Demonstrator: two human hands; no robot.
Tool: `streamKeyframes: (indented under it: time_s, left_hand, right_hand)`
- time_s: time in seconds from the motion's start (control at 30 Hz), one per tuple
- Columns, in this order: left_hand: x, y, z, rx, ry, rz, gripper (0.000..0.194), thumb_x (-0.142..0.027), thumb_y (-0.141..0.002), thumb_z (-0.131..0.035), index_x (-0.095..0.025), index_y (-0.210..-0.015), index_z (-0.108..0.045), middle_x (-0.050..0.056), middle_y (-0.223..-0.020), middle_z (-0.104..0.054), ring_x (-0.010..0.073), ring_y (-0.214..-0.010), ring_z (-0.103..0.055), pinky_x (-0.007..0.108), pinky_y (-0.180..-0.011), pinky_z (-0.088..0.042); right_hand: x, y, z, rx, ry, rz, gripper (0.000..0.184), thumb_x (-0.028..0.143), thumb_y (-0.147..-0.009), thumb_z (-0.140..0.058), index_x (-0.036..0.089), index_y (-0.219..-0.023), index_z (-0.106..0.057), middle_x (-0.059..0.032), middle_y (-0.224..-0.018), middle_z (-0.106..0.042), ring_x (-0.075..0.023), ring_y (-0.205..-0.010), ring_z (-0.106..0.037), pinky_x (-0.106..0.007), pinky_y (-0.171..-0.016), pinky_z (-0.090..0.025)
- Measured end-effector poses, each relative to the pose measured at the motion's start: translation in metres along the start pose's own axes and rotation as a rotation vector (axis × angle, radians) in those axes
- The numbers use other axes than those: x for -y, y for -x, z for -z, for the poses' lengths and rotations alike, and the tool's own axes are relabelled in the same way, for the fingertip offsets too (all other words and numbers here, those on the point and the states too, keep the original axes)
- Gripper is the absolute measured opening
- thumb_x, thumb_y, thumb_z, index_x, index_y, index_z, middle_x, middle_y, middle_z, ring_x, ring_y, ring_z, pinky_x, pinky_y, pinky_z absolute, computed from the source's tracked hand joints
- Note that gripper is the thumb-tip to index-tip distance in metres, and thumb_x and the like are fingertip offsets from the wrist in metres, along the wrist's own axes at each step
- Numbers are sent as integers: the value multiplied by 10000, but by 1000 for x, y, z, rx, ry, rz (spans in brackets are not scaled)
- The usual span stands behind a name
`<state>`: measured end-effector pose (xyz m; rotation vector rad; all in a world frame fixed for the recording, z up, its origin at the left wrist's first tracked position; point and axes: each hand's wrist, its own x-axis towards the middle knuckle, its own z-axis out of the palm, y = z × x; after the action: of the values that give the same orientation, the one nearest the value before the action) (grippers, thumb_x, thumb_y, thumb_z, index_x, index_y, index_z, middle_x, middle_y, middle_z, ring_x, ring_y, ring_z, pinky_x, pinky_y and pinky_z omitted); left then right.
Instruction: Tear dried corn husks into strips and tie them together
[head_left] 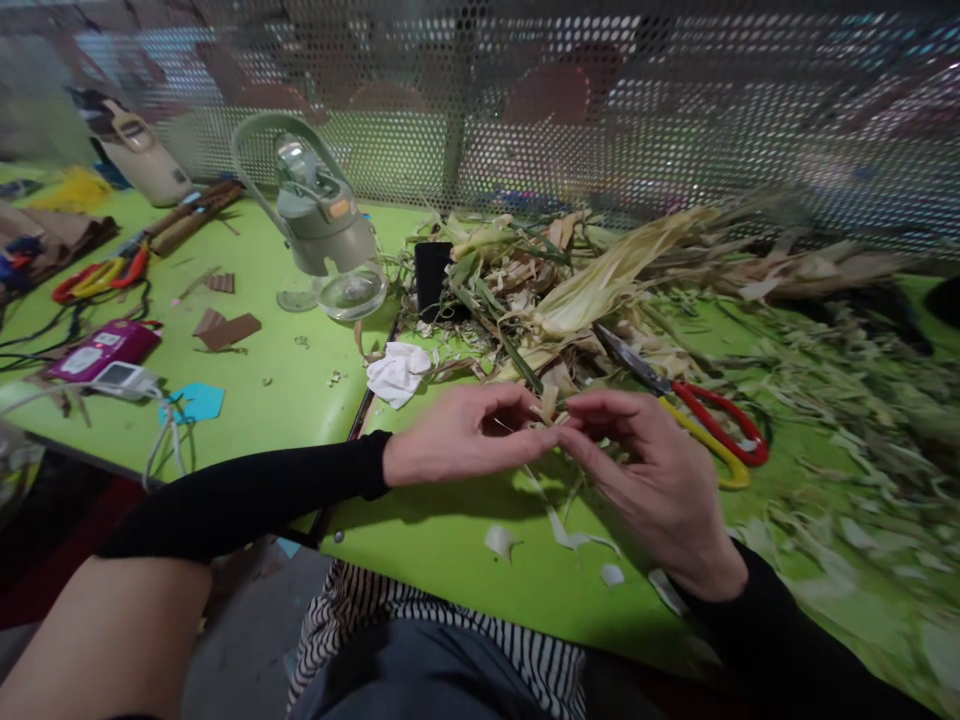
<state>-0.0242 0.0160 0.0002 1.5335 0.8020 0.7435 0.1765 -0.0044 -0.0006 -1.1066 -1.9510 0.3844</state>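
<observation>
Note striped cloth (326, 610) on the near side, below both hands. Locate loose husk scraps (501, 542) on the green table (427, 530), just short of the hands. Observe left hand (472, 435) and right hand (652, 470) in a narrow pinch, fingertips closed around a small husk piece (553, 405); see it midway between both hands, with thin strips trailing below. Locate red-and-yellow-handled scissors (664, 385) just beyond right hand, with blades aimed away. Find white tissue (397, 373) just beyond left wrist and blue paper (199, 402) well to its left. Find a corn husk heap (517, 270) beyond both hands, with a black rectangular object (433, 283) at its left side. Locate a handled bottle (330, 235) beyond left hand, to its left. Identify a perforated screen (450, 100) farthest beyond the hands.
</observation>
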Motion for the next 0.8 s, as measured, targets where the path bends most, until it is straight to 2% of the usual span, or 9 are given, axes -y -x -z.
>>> streamKeyframes:
  time_s: [0.1, 0.2, 0.4, 0.57, 0.67, 0.8]
  left_hand:
    - [1, -1, 1, 2, -16, 13, 279, -408, -921, -570, -138, -862, -615, -14, -733, -573, 86, -647, -501, 234, -633, -422]
    - [2, -3, 1, -6, -22, 20, 272, -376, -937, -523, -136, -857, -622, -13, -732, -573, 83, -657, -500, 235, -663, -434]
    - [2, -4, -2, 36, 25, 103, 188, -285, -922, -533, -125, -895, -628, -7, -763, -621, 67, -644, -518, 196, -615, -417]
    - [4, -5, -2, 31, 150, 141, 159, -249, -928, -553, -120, -911, -644, -4, -756, -663, 64, -661, -572, 198, -668, -456]
    - [3, -6, -2, 23, 196, 184, 123, -203, -930, -555, -121, -914, -645, -6, -749, -675, 64, -666, -605, 200, -681, -472]
    - [2, -6, -2, 39, 245, 214, 102, -193, -922, -592, -119, -892, -654, -15, -733, -673, 58, -670, -626, 209, -728, -503]
  right_hand:
    - [-2, 0, -1, 39, -65, -48, 253, 316, -909, -698, 232, -1144, -653, -7, -858, -720, -148, -693, -688, -262, -598, -577]
    - [-6, -2, -1, 94, -103, -82, 344, 347, -911, -697, 242, -1235, -647, 13, -789, -676, -142, -651, -648, -258, -550, -545]
    - [-10, -8, 0, 64, -31, 117, 119, 290, -925, -684, 270, -1011, -763, -19, -843, -685, -167, -772, -649, -282, -638, -542]
    - [-10, -8, 3, 92, -22, 209, 203, 192, -955, -622, 284, -1065, -767, -31, -960, -725, -167, -875, -687, -288, -744, -561]
    - [-11, -7, 5, 149, -60, 221, 202, 186, -951, -633, 293, -1068, -759, -20, -974, -741, -161, -892, -689, -290, -769, -555]
    - [-11, -7, 7, 134, -117, 130, 109, 254, -922, -692, 282, -1021, -726, 8, -869, -726, -152, -771, -664, -278, -650, -528]
